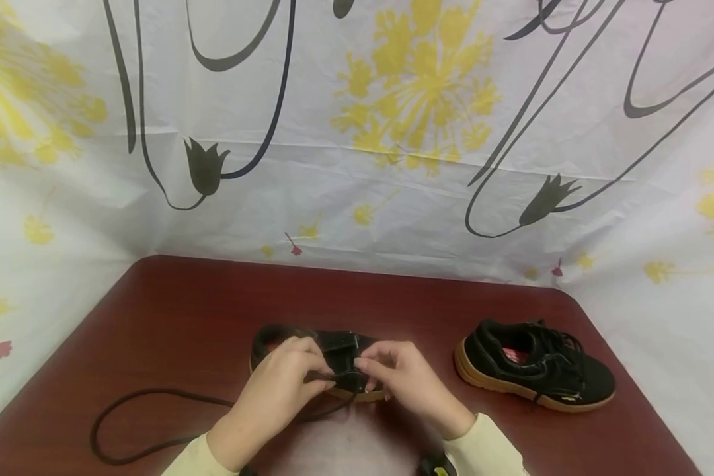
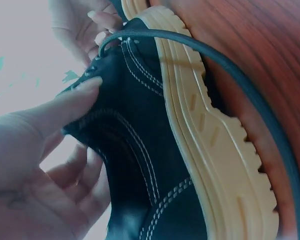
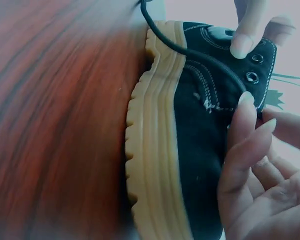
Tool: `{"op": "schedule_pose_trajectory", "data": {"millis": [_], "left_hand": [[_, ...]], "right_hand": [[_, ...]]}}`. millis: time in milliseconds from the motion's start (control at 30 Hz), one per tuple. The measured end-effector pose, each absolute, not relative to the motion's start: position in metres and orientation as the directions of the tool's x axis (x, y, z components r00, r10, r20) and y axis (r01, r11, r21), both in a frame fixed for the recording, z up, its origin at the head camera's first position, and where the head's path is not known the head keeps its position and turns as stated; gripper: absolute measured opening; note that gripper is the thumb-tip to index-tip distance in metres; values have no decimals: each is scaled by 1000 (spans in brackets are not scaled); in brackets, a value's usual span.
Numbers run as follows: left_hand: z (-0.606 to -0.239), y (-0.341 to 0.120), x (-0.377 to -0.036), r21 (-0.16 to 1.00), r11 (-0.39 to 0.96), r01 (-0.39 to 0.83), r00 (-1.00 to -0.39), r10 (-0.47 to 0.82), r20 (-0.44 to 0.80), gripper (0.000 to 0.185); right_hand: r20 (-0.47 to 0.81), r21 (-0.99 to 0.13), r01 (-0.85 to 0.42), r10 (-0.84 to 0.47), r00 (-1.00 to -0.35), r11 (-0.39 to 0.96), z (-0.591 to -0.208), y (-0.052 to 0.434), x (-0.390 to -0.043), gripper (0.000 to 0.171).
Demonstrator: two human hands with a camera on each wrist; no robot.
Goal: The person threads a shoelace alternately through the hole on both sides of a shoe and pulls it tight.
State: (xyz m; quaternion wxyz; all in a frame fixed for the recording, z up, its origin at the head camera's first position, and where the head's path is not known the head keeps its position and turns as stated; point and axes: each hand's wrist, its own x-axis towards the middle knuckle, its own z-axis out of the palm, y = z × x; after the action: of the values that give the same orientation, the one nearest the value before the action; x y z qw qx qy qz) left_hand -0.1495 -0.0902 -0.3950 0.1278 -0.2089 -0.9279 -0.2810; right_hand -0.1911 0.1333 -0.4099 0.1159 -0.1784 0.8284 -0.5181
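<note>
A black shoe [image 1: 339, 360] with a tan sole lies on its side at the middle of the red-brown table [image 1: 202, 311]. My left hand [image 1: 318, 370] pinches its upper by the eyelets [image 3: 252, 76], thumb [image 2: 80, 95] outside and fingers inside the opening. My right hand [image 1: 369, 371] touches the shoe's side and pinches the black lace [image 1: 155, 396] at the eyelet row. The lace [image 3: 190, 50] crosses the sole [image 2: 215, 150] and trails left in a long loop on the table.
A second black shoe [image 1: 535, 373], laced, stands upright at the right of the table. A white cloth with yellow flowers [image 1: 416, 99] hangs behind and at both sides. The lace loop reaches to the table's front left.
</note>
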Motion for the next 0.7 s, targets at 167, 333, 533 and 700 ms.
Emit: {"op": "schedule_pose_trajectory", "data": {"millis": [167, 333, 533, 700], "left_hand": [[-392, -95, -152, 431, 713, 552, -830, 424, 362, 14], [-389, -97, -154, 386, 713, 585, -807, 466, 363, 14], [-384, -99, -158, 386, 709, 590, -806, 494, 325, 13], [-378, -104, -165, 421, 677, 603, -796, 548, 257, 7]], "right_hand": [[53, -899, -210, -379, -924, 385, -392, 130, -201, 23], [98, -970, -159, -304, -948, 185, -346, 133, -221, 23], [181, -970, -217, -277, -944, 106, -276, 137, -239, 18], [272, -956, -290, -268, -924, 30, -225, 136, -247, 15]]}}
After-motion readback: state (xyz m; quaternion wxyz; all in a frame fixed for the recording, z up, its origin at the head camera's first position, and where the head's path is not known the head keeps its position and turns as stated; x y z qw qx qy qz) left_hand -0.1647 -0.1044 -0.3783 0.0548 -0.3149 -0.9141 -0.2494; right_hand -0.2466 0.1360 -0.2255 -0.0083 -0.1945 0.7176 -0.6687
